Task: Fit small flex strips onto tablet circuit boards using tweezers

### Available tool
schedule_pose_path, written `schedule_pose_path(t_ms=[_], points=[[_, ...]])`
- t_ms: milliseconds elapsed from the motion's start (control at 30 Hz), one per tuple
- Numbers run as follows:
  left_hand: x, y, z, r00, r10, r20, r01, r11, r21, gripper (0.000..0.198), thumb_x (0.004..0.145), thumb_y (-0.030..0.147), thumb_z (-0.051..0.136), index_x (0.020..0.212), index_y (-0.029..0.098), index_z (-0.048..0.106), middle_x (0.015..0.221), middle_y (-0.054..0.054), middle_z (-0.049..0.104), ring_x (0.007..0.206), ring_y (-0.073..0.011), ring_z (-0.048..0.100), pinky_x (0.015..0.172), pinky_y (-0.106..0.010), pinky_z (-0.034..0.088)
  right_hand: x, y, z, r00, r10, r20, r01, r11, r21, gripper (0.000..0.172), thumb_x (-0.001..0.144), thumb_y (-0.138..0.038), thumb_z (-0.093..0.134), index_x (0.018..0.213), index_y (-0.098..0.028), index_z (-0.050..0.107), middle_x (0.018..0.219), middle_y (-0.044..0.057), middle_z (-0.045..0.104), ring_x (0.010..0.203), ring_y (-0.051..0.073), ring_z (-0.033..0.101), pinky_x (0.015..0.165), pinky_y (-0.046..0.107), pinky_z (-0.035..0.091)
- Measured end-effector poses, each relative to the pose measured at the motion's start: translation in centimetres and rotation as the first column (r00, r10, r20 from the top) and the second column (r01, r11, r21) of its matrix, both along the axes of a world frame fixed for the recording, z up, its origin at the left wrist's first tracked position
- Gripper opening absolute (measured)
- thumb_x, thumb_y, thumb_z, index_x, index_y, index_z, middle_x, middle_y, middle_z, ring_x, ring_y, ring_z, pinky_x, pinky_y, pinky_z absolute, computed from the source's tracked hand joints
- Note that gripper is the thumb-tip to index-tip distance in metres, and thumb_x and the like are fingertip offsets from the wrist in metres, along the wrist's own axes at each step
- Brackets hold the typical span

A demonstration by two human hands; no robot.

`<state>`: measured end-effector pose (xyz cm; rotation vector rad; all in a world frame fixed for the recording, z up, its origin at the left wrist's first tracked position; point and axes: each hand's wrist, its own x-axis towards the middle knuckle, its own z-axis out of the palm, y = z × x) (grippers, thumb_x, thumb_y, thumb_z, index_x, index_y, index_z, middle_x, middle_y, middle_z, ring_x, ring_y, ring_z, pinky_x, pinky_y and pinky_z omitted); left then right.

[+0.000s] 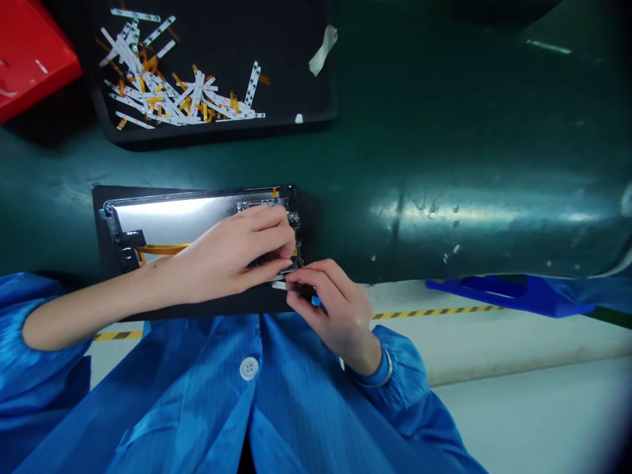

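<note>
A flat display panel [172, 220] with a shiny metal back lies in a black holder [106, 263] at the near edge of the green table. An orange flex cable [160, 249] runs across it. My left hand [237, 253] lies over the panel's right end, fingers curled and pressed on the small circuit board [295, 224] there. My right hand [330, 303] pinches a thin white strip [279, 285] with a blue bit at the panel's near right corner, just under my left fingertips.
A black tray [296, 79] at the back holds several peeled white and orange strips [168, 85] and a scrap of tape [323, 49]. A red bin [29, 56] sits at the far left. Green table [469, 164] stretches right. A blue sleeve [508, 293] lies at its near edge.
</note>
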<state>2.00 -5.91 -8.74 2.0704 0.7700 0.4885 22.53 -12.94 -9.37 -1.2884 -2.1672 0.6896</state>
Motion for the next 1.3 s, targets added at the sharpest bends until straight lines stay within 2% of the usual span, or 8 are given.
schedule_pose_path(t_ms=[200, 400, 633, 867, 1000, 1133, 1300], points=[[0.0, 0.1, 0.0, 1.000, -0.004, 0.009, 0.003, 1.000, 0.017, 0.011, 0.097, 0.018, 0.050, 0.090, 0.016, 0.058, 0.091, -0.004, 0.057, 0.083, -0.0152, 0.054, 0.076, -0.027, 0.043, -0.4, -0.8, -0.1, 0.996, -0.079, 0.040, 0.078, 0.996, 0.041, 0.008, 0.090, -0.010, 0.058, 0.093, -0.017, 0.060, 0.085, 0.002, 0.066, 0.071, 0.010, 0.065, 0.062, 0.019, 0.053], [0.1, 0.0, 0.1, 1.000, 0.011, 0.008, -0.011, 0.999, 0.030, 0.013, 0.098, 0.017, 0.049, 0.088, 0.016, 0.057, 0.088, -0.002, 0.055, 0.081, -0.0142, 0.052, 0.075, -0.027, 0.042, 0.3, -0.2, -0.3, 0.999, 0.048, -0.006, -0.048, 0.998, 0.047, 0.014, 0.092, -0.009, 0.055, 0.102, -0.019, 0.059, 0.087, 0.003, 0.067, 0.078, 0.012, 0.067, 0.066, 0.022, 0.057], [0.0, 0.1, 0.0, 1.000, 0.005, 0.004, -0.005, 1.000, 0.019, 0.013, 0.098, 0.018, 0.048, 0.089, 0.017, 0.058, 0.090, -0.004, 0.056, 0.083, -0.0152, 0.053, 0.075, -0.028, 0.043, -0.1, -0.1, 0.7, 0.996, 0.008, 0.083, -0.010, 1.000, 0.022, 0.015, 0.089, -0.007, 0.056, 0.098, -0.019, 0.059, 0.083, 0.003, 0.067, 0.076, 0.013, 0.067, 0.064, 0.022, 0.057], [0.0, 0.0, 0.0, 1.000, 0.005, -0.002, -0.005, 1.000, 0.018, 0.016, 0.099, 0.019, 0.047, 0.088, 0.016, 0.059, 0.089, -0.004, 0.056, 0.081, -0.0155, 0.054, 0.074, -0.029, 0.042, -0.1, -0.6, -0.1, 1.000, -0.016, -0.010, 0.016, 1.000, 0.001, 0.018, 0.091, -0.009, 0.057, 0.105, -0.019, 0.060, 0.088, 0.004, 0.067, 0.079, 0.014, 0.066, 0.069, 0.026, 0.058], [0.2, 0.1, 0.2, 0.999, 0.005, -0.048, -0.002, 0.998, 0.066, 0.020, 0.099, 0.016, 0.043, 0.090, 0.013, 0.061, 0.091, -0.006, 0.059, 0.083, -0.0175, 0.056, 0.074, -0.030, 0.045, 0.0, -0.9, -0.8, 0.996, -0.037, -0.079, 0.036, 0.999, -0.014, 0.019, 0.091, -0.008, 0.058, 0.107, -0.019, 0.059, 0.091, 0.006, 0.066, 0.081, 0.014, 0.066, 0.070, 0.026, 0.058], [-0.3, 0.4, 0.5, 0.994, -0.046, -0.097, 0.057, 0.992, 0.109, 0.026, 0.099, 0.013, 0.039, 0.099, 0.012, 0.065, 0.099, -0.010, 0.062, 0.089, -0.0208, 0.060, 0.077, -0.033, 0.050, -0.1, -0.9, -0.8, 0.993, -0.079, -0.093, 0.074, 0.996, -0.055, 0.017, 0.092, -0.008, 0.057, 0.105, -0.019, 0.058, 0.094, 0.006, 0.065, 0.084, 0.014, 0.065, 0.071, 0.025, 0.057], [-1.8, -0.2, 0.4, 0.985, -0.152, -0.087, 0.165, 0.973, 0.160, 0.033, 0.099, 0.013, 0.039, 0.111, 0.018, 0.069, 0.113, -0.012, 0.065, 0.107, -0.0232, 0.061, 0.090, -0.036, 0.054, 0.2, -0.4, -1.0, 0.983, -0.159, -0.094, 0.161, 0.987, 0.020, 0.012, 0.090, -0.017, 0.067, 0.093, -0.021, 0.057, 0.085, 0.002, 0.060, 0.074, 0.013, 0.061, 0.060, 0.024, 0.053]])
